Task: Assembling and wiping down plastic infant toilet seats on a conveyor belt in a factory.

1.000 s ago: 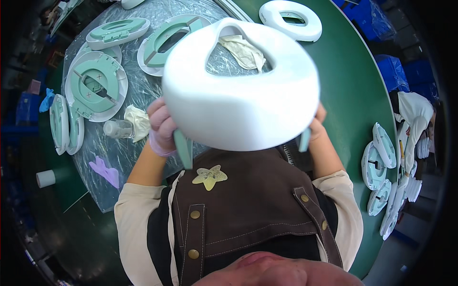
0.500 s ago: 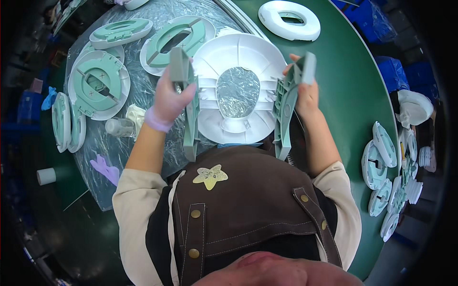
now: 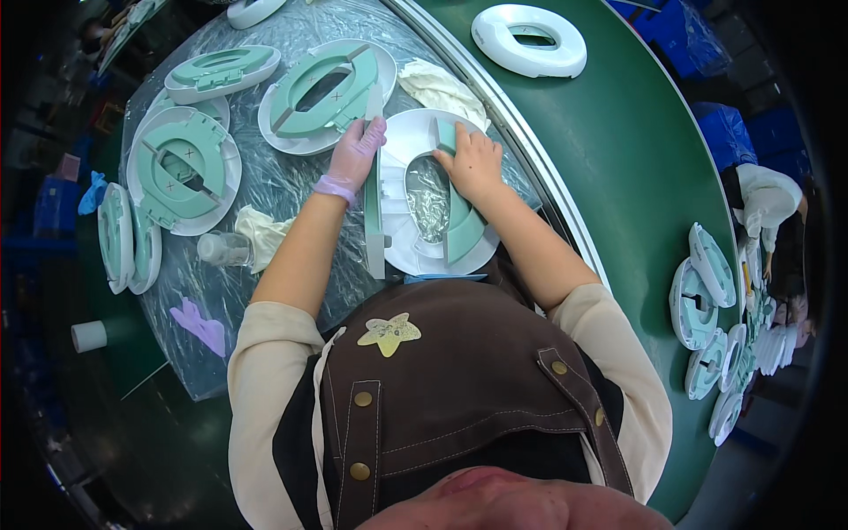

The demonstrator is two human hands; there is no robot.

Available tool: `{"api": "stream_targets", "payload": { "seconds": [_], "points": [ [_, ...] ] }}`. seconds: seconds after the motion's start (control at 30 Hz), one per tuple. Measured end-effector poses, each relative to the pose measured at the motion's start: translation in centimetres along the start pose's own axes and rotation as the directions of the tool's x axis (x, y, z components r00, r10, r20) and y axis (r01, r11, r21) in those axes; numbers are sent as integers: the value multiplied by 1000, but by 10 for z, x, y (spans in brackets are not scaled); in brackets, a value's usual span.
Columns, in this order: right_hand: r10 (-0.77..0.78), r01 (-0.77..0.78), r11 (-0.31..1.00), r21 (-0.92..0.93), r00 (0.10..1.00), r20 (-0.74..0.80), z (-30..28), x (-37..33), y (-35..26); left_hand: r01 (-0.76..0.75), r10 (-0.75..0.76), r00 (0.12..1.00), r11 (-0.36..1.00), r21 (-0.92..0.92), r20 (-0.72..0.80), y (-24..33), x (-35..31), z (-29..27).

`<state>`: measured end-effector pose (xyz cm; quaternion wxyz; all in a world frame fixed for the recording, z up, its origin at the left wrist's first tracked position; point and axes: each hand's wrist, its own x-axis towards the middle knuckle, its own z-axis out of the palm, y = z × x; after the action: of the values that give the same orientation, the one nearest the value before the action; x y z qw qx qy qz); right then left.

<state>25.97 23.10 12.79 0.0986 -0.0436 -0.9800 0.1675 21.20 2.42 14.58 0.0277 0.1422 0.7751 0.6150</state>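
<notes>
A white oval shell (image 3: 402,240) with a hole through its middle lies on the plastic-covered table in front of me. My left hand (image 3: 355,155), in a thin purple glove, grips a pale green curved panel (image 3: 373,216) that stands on edge along the shell's left side. The matching green curved panel (image 3: 464,231) lies flat over the shell's right half. My bare right hand (image 3: 474,163) holds its far end, thumb at the hole's edge and fingers over the top. Beneath that hand, part of the panel is hidden.
Finished-looking green and white oval seats (image 3: 181,168) lie to the left, and another oval seat (image 3: 327,93) lies beyond the shell. A white cloth (image 3: 442,88), a clear bottle (image 3: 221,249) and a loose purple glove (image 3: 199,327) are nearby. A metal rail (image 3: 530,168) borders the green surface on the right.
Both panels were held upright beside the shell. The right one now lies on the shell's right half, with my right hand moved inward; the shell sits nearer and lower in view.
</notes>
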Motion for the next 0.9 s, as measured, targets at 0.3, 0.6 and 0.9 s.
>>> {"api": "stream_targets", "payload": {
  "seconds": [0.3, 0.6, 0.9],
  "points": [
    [-106, 93, 987, -127, 990, -96, 12, -4, -4, 169, -161, 984, 980, 107, -77, -6, 15, 1],
    [-91, 191, 893, 408, 964, -251, 10, -15, 17, -247, 303, 943, 353, 903, 139, 5, -16, 64],
    [223, -107, 770, 629, 969, -108, -23, -58, 63, -487, 589, 807, 633, 601, 33, -25, -46, -19]
  ]
}}
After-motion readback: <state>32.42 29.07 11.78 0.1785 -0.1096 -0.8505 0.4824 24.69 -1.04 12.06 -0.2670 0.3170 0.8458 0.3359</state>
